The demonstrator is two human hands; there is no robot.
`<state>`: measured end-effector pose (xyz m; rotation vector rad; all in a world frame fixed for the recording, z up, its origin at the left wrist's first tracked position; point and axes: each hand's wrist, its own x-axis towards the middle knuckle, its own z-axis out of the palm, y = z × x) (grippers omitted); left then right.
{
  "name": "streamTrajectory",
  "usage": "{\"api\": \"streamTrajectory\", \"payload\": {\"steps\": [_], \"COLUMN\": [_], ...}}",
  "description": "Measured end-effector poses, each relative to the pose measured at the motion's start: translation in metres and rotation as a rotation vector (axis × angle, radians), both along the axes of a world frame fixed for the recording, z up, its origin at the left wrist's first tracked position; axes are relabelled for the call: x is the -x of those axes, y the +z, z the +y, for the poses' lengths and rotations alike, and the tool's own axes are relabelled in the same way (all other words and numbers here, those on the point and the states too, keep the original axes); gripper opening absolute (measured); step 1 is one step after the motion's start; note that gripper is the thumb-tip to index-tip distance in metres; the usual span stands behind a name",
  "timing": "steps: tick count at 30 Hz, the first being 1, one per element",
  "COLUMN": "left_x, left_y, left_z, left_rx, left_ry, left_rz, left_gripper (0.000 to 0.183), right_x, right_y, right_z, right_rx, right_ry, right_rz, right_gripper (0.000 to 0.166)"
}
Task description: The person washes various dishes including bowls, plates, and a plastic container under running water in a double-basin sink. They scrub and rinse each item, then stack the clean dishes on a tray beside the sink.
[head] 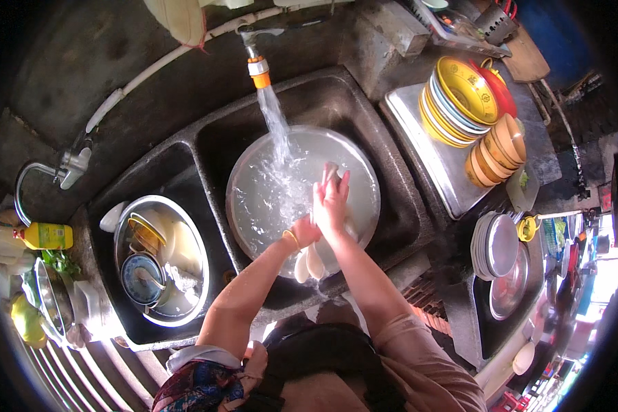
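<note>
Over a large round metal basin (pixel 237 226) of water, my two hands are close together. My left hand (pixel 305 232), with a yellow bracelet at the wrist, grips a bunch of white soup spoons (pixel 309 263); their bowls hang down towards me. Just beyond it, my right hand (pixel 331 208) closes around the upper part of the same bunch, some of its fingers raised. The handles are mostly hidden by my hands. Water pours into the basin from a faucet (pixel 260 72) with an orange-ended nozzle, and the surface is churned beneath the stream.
The basin sits in the right compartment of a dark double sink (pixel 206 170). In the left one, another metal basin (pixel 204 257) holds bowls and dishes. Stacked yellow bowls (pixel 458 98) and orange-brown bowls (pixel 494 154) stand on a metal tray (pixel 427 159); stacked plates (pixel 497 246) are nearer right.
</note>
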<state>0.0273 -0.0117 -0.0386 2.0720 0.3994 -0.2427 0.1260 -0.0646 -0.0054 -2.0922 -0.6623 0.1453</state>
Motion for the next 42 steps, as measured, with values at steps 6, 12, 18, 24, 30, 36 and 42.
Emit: {"api": "streamTrajectory", "payload": {"steps": [6, 12, 18, 24, 30, 36, 42], "left_x": [0.022, 0.013, 0.034, 0.035, 0.027, 0.009, 0.003], "left_y": [0.002, 0.028, 0.013, 0.013, 0.015, 0.014, 0.014], "left_z": [0.005, 0.012, 0.030, 0.042, 0.040, 0.041, 0.034], "left_rx": [0.792, 1.102, 1.176, 1.092, 1.537, 1.484, 1.117], "left_ry": [0.226, 0.326, 0.209, 0.235, 0.373, 0.723, 0.761], "left_rz": [0.174, 0.105, 0.249, 0.236, -0.069, -0.297, -0.203], "left_gripper": [0.013, 0.021, 0.021, 0.033, 0.029, 0.014, 0.016], "right_x": [-0.030, 0.049, 0.021, 0.003, -0.004, 0.024, 0.016], "right_y": [-0.079, -0.049, -0.004, -0.006, -0.117, -0.007, 0.012], "right_z": [-0.010, -0.018, 0.000, 0.002, -0.028, -0.032, -0.045], "right_rx": [-0.553, -0.091, -0.213, -0.454, -0.745, -0.607, 0.271], "right_ry": [-0.200, 0.148, -0.132, -0.344, 0.231, 0.435, 0.587], "right_rz": [1.147, 0.309, 0.944, 1.613, 2.023, 1.714, 1.317], "right_gripper": [0.073, 0.047, 0.047, 0.080, 0.065, 0.062, 0.063]}}
